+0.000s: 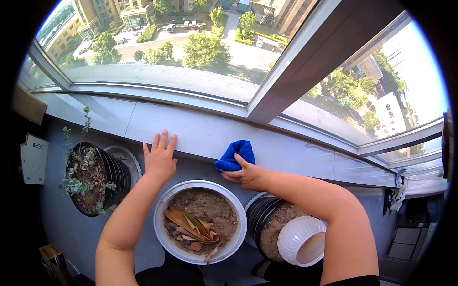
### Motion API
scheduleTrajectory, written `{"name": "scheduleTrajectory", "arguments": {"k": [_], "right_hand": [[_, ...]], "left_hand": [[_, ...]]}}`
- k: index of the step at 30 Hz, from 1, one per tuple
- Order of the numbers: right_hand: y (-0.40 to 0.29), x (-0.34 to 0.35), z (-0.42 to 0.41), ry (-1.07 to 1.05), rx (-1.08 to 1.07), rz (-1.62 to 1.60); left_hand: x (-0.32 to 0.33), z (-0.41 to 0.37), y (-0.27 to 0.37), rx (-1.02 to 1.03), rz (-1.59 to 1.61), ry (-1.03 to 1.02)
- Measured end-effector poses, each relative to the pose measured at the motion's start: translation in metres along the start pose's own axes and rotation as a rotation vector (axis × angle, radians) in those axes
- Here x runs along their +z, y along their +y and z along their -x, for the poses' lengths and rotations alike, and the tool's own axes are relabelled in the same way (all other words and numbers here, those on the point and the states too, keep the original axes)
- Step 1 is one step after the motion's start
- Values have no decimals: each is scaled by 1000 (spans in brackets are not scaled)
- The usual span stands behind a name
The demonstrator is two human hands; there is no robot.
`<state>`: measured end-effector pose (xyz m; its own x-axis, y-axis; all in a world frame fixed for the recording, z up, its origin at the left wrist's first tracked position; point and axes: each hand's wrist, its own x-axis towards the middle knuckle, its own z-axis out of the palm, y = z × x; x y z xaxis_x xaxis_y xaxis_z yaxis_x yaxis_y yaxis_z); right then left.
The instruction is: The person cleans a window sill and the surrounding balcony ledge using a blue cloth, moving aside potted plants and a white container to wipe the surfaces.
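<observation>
My right hand (247, 173) grips a folded blue cloth (234, 157) at the front edge of the white windowsill (200, 134). The thumb lies over the cloth and the other fingers curl beneath it. To the left, my left hand (159, 161) rests its spread fingertips on the sill's edge and holds nothing. Below and between both arms stands a round white planter (159, 214) filled with soil, with dry brown leaves (195, 225) and one green piece lying in it.
A black pot (120, 175) with a leafy plant (87, 162) stands left. Under my right forearm, another black pot (259, 218) of soil bears a tilted white ribbed pot (302, 243). Window frames (293, 64) rise behind the sill. A white box (34, 159) sits far left.
</observation>
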<state>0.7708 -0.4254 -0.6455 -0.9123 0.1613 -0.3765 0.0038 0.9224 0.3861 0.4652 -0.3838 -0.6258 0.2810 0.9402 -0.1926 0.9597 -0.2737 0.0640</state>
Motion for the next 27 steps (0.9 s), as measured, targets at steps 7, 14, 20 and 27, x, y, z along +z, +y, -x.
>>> {"name": "scheduleTrajectory", "arguments": {"k": [7, 14, 20, 27], "right_hand": [[-24, 23, 122, -75, -60, -114], [-12, 0, 160, -125, -50, -303], [5, -6, 65, 193, 207, -377], [-38, 17, 149, 299, 374, -343]], "left_hand": [[-19, -7, 7, -39, -5, -120], [-38, -17, 46, 26, -9, -130], [-36, -38, 132, 309, -114, -111], [-22, -50, 143, 459, -388, -133]]}}
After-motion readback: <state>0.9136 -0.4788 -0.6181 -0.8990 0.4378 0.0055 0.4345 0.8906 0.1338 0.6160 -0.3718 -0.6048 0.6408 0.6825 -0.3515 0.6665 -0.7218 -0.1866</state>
